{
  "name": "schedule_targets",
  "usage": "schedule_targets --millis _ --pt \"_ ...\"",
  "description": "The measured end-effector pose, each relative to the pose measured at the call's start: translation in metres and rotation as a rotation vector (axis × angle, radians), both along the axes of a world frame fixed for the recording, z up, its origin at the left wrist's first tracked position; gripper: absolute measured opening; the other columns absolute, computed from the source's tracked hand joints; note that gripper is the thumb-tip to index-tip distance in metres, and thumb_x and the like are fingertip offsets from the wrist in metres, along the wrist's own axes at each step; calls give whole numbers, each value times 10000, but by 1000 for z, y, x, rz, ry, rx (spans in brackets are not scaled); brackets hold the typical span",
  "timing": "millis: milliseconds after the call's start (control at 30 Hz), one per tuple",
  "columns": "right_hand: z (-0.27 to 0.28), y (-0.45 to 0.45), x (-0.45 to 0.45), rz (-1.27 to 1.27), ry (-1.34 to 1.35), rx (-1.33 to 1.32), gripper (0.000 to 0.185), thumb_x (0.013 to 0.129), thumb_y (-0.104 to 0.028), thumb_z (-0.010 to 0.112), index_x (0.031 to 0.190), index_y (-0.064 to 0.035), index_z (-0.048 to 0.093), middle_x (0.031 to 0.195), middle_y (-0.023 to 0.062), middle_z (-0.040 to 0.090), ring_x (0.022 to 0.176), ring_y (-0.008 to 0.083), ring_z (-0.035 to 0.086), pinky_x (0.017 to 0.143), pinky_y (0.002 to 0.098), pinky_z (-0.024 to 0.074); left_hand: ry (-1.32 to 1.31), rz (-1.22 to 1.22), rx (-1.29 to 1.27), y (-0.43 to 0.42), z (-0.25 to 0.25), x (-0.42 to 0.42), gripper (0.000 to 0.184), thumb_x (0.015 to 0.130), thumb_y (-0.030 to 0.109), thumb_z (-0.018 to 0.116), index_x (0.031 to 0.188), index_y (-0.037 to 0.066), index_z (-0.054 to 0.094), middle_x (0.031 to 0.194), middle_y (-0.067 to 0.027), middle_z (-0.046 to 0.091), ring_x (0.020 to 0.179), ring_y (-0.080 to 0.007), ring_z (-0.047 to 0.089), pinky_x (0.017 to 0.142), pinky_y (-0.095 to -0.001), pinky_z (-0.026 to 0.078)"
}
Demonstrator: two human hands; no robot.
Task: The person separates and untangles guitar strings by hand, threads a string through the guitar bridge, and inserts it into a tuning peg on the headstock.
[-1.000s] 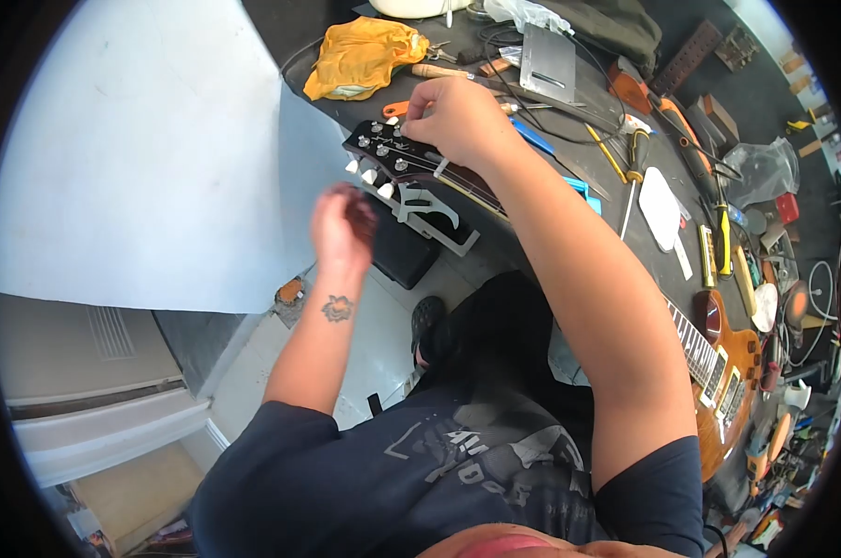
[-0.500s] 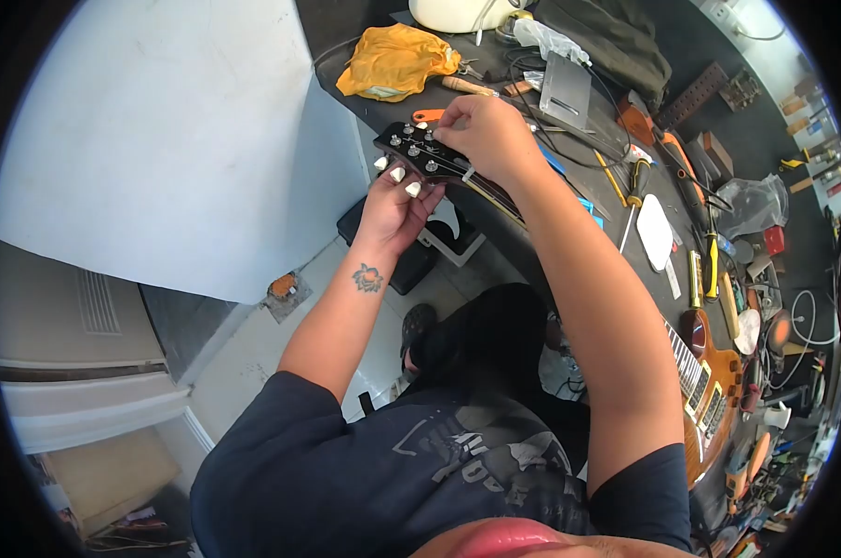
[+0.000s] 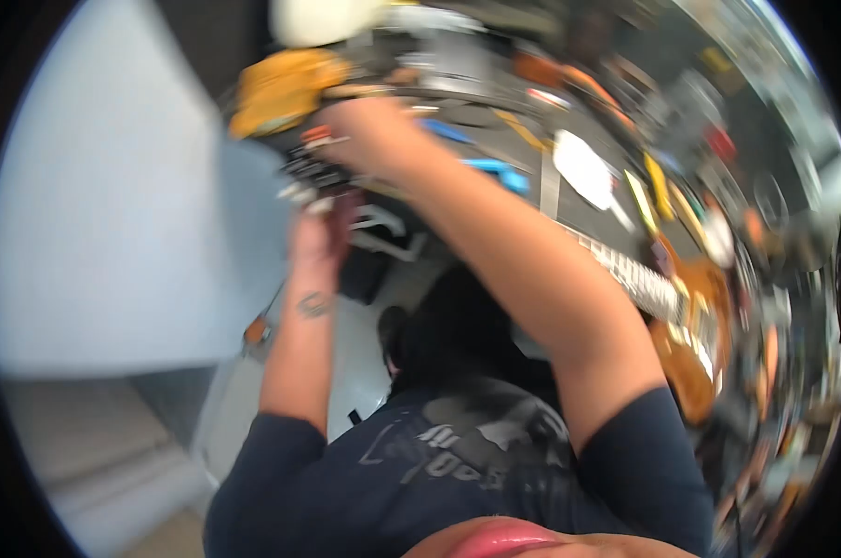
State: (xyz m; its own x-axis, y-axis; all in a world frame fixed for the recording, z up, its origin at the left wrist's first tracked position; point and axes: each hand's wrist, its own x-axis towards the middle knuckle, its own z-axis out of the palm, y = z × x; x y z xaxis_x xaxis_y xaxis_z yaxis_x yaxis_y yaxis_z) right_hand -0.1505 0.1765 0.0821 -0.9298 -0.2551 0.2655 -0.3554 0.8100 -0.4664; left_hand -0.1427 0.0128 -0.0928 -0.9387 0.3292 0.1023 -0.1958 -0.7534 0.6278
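Observation:
A dark guitar headstock with metal tuning posts and white tuner buttons is at the upper left, smeared by motion. My left hand holds it from below, its fingers partly hidden behind it. Just above, my right hand is bent over the headstock near the posts; its fingertips are too blurred to show what they hold. An orange object shows beside them. Past my right forearm are a fretboard and a brown guitar body.
On the dark bench lie a yellow cloth, a white flat piece, a blue item and yellow-handled tools. Many blurred tools crowd the right side. A pale panel stands at the left.
The whole view has swung and blurred, with the bench and guitar shifting in it. Both hands appear farther left, still at the headstock.

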Motion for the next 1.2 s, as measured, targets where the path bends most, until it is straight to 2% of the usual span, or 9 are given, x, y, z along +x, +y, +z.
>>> schedule_targets --millis 67,167,267,300,567,1000,1067,1133,1200 --pt "-5 5 -7 13 -70 52 293 883 -314 791 1130 -164 835 1026 120 817 1012 336 785 879 490 613 -40 -47 39 -10 -8 -12 373 1050 189 711 1386 40 647 1321 -122 716 1159 -252 711 1006 -398 618" --pt "-5 8 -5 -84 -124 11 178 820 -310 801 920 -181 872 898 100 810 929 327 790 824 491 613 -58 -130 32 -21 -13 -24 335 1067 192 689 1352 18 667 1302 -142 729 1142 -268 692 1018 -422 569" --pt "-7 7 -5 -96 -53 96 213 839 -322 851 992 -178 880 938 81 819 945 338 793 842 465 626 12 -223 90 -21 -7 -28 342 1022 139 731 1327 -2 667 1278 -148 731 1136 -281 691 1012 -414 563" --pt "-5 6 -4 -99 -52 119 210 844 -306 841 988 -157 877 947 87 820 947 338 795 832 464 627 41 -177 53 -20 -9 -29 399 1041 207 721 1338 -48 647 1278 -174 727 1122 -282 717 995 -401 598" --pt "-2 3 8 -45 93 275 188 879 -195 732 990 -134 872 986 107 826 944 320 806 781 458 632 -21 -135 -12 -20 -2 -24 417 1052 200 689 1342 -88 608 1269 -158 678 1107 -248 658 1000 -373 569" --pt "3 5 4 28 184 336 164 842 -209 739 926 -132 857 932 124 822 920 343 809 771 485 634 -29 -147 13 -24 -11 -29 385 1054 193 709 1372 -16 650 1267 -151 731 1102 -259 698 932 -367 612" --pt "2 7 -2 18 68 290 224 906 -317 768 942 -109 841 925 147 810 928 372 797 784 514 626 -153 -46 44 -10 -3 -21 330 1078 146 680 1374 4 644 1286 -135 724 1085 -245 701 911 -359 620" --pt "6 7 -5 -1 -2 251 291 922 -382 783 1034 -121 843 1014 117 821 958 372 795 830 505 631 -164 27 69 1 7 -10 324 1048 187 725 1343 72 659 1221 -113 720 1017 -234 692 900 -369 613" --pt "2 2 -18 60 4 188 329 931 -382 774 1160 -154 836 1213 102 812 1102 337 779 970 469 619 -167 131 106 -31 6 -1 308 1030 189 734 1313 92 661 1190 -101 717 1018 -245 691 905 -392 606"
